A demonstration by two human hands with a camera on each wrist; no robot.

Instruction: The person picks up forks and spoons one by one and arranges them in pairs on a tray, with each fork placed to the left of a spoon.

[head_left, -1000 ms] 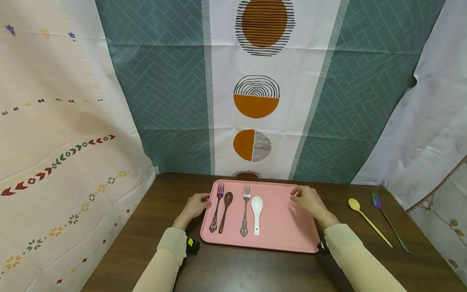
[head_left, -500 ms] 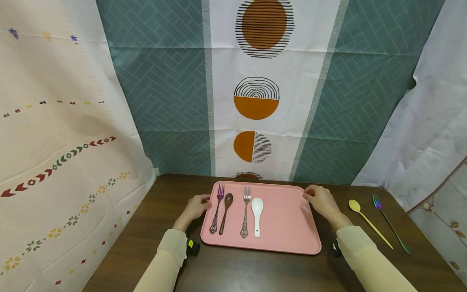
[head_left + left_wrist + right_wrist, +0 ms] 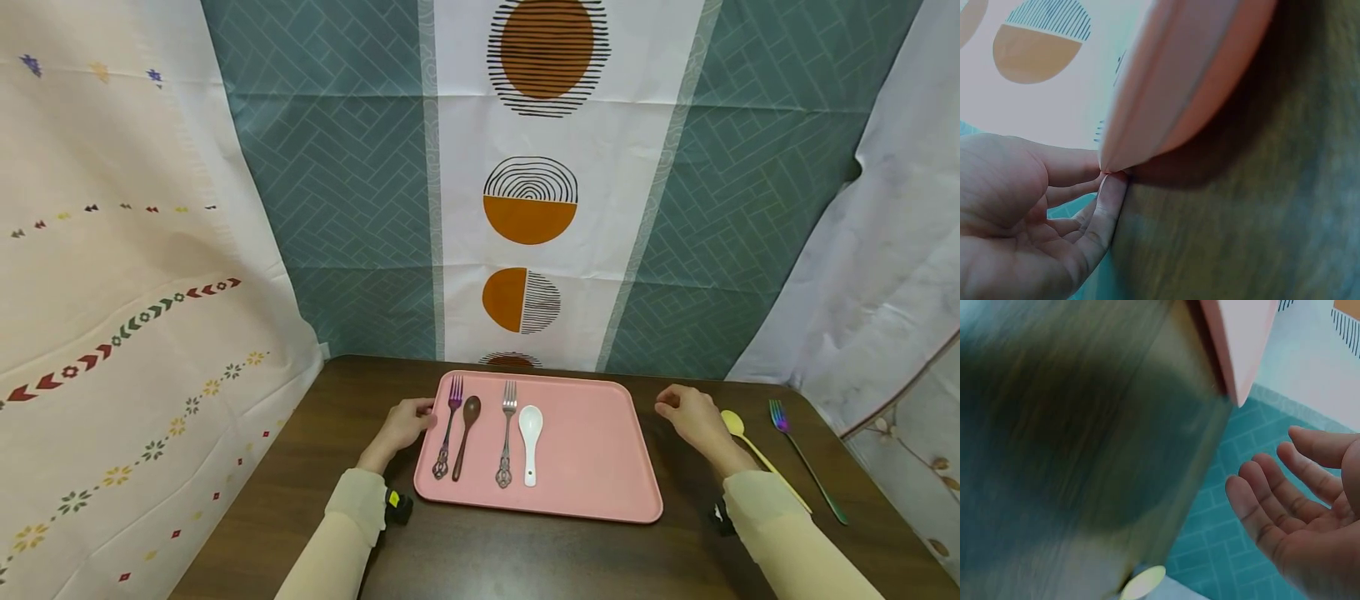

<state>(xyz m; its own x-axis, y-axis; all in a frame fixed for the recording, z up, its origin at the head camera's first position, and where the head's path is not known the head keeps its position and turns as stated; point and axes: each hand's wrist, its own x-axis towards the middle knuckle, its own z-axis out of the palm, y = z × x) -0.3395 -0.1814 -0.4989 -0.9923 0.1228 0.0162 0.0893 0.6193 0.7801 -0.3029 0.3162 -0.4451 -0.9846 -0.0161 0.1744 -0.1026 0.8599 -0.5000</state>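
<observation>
My left hand (image 3: 405,422) holds the left edge of a pink tray (image 3: 592,442); in the left wrist view its thumb and fingers pinch the tray's rim (image 3: 1147,119). On the tray's left half lie a purple-tined fork (image 3: 455,400), a dark brown spoon (image 3: 471,410), a silver fork (image 3: 508,398) and a white soup spoon (image 3: 530,427). My right hand (image 3: 693,417) is over the table right of the tray, fingers loosely bent with nothing in them. Closest to it is a yellow spoon (image 3: 732,422), its handle partly covered by the sleeve.
A rainbow-coloured fork (image 3: 806,461) lies at the right side of the dark wooden table (image 3: 525,558). Patterned cloths (image 3: 360,208) hang behind the table and along both sides.
My right hand has moved rightward from above the tray's right part, past its edge, to beside the yellow spoon. The left hand stays at the tray's left edge.
</observation>
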